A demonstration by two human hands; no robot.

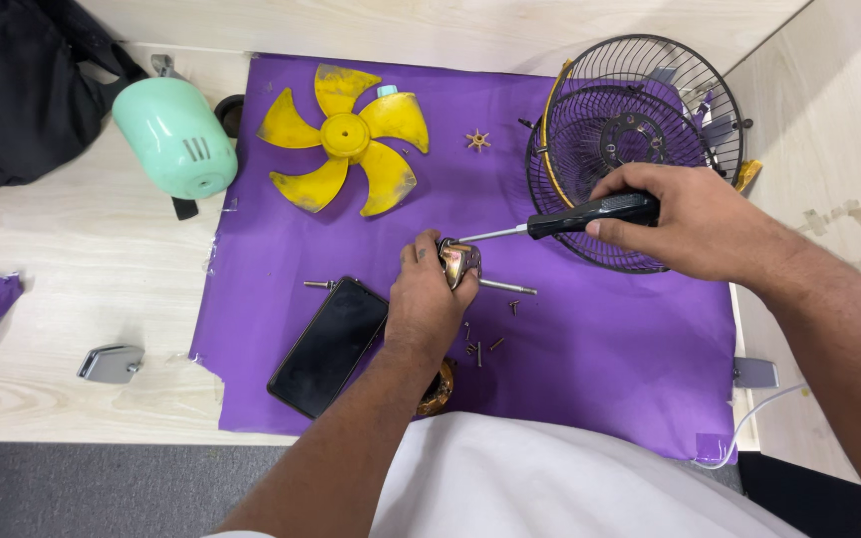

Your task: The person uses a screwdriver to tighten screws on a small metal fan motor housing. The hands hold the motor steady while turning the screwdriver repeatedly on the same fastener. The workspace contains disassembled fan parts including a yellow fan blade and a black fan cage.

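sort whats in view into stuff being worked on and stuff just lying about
In hand: metal part in left hand; screwdriver in right hand; loose screws.
Lying about: phone, yellow fan blade, wire guard, green housing, black bag.

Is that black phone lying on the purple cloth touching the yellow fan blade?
Apart. The head view shows the black phone lying well below the yellow fan blade, with a plain stretch of bare purple cloth between them.
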